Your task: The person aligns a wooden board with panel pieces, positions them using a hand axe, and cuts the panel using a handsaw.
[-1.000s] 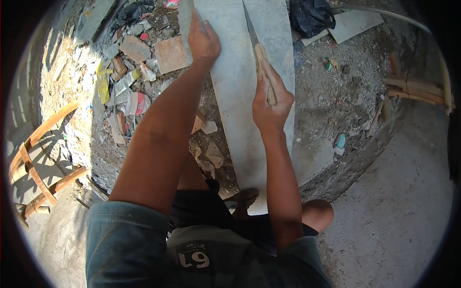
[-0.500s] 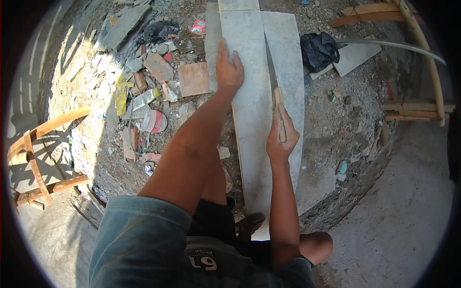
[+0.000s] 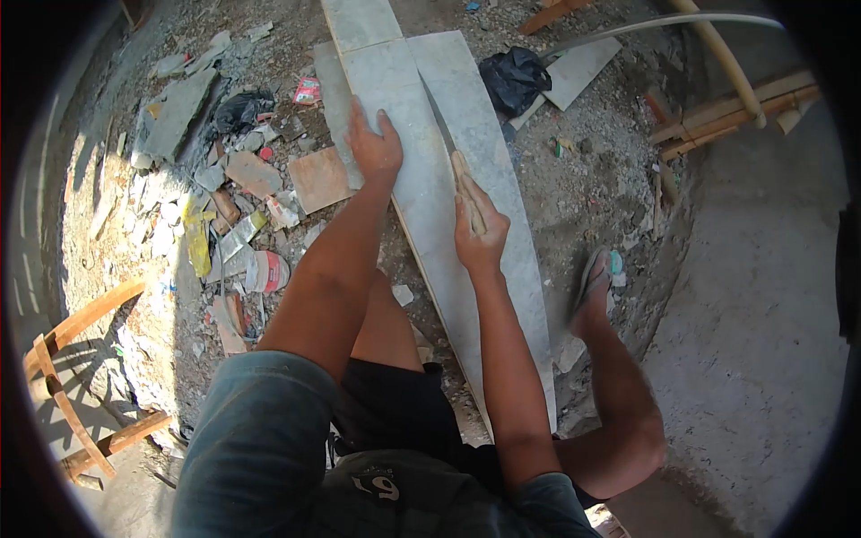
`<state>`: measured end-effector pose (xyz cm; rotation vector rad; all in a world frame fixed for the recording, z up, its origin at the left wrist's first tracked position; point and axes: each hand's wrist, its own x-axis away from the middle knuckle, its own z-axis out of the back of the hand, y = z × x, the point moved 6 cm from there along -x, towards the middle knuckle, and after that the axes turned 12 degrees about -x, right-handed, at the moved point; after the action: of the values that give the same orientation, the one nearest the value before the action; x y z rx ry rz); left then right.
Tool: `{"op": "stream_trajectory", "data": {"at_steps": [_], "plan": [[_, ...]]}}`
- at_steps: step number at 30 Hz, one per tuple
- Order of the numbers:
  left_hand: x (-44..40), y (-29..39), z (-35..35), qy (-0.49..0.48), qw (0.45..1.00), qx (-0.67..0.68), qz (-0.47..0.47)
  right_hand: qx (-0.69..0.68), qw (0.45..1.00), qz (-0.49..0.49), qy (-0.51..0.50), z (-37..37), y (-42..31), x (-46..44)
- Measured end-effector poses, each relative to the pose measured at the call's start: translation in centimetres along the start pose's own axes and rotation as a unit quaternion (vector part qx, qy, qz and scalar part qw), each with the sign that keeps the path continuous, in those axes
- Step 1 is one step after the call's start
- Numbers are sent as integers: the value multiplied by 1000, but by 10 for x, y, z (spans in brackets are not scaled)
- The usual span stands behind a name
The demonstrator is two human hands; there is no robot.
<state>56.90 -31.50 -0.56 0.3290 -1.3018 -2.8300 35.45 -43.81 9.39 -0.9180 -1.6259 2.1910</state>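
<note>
A long grey-white board (image 3: 511,260) runs away from me, with a narrow lengthwise cut along it. My right hand (image 3: 482,229) is wrapped around the pale handle of a handsaw (image 3: 438,112), whose tapered blade lies along the cut line and points away from me. On the board's left edge rests my left hand (image 3: 375,152), fingers stretched forward and thumb apart, left of the blade. A shorter grey panel (image 3: 332,85) shows beneath that edge. The lower end of the board passes under my right forearm and is partly hidden.
Broken tiles (image 3: 320,179), rubble and a crushed plastic tub (image 3: 266,271) litter the ground at left. A black plastic bag (image 3: 513,82) lies right of the board. My sandalled foot (image 3: 592,287) stands beside the board. Bamboo pieces (image 3: 731,112) are at upper right.
My foot has swung out from under the board to its right side. The view has turned, so the board now slants. Both hands keep about the same places on board and saw.
</note>
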Motion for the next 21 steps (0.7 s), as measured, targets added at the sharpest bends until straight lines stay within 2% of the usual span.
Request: {"op": "stream_trajectory", "data": {"at_steps": [4, 6, 9, 13, 16, 19, 21], "plan": [[-4, -6, 0, 29, 998, -23, 50, 13, 999, 31, -26, -12, -4, -2], [0, -10, -3, -5, 999, -30, 39, 22, 999, 18, -20, -7, -3, 2], [-1, -9, -1, -3, 1000, -19, 24, 17, 1000, 1, -20, 3, -3, -4], [2, -11, -5, -5, 999, -28, 20, 31, 998, 34, -37, 9, -10, -12], [4, -3, -7, -9, 1000, -8, 19, 15, 999, -5, -50, 15, -5, -11], [6, 19, -27, -37, 999, 28, 16, 31, 999, 22, -35, 27, -2, -17], [9, 36, -37, -47, 995, -83, -3, 38, 998, 16, -44, 37, 5, -26]]}}
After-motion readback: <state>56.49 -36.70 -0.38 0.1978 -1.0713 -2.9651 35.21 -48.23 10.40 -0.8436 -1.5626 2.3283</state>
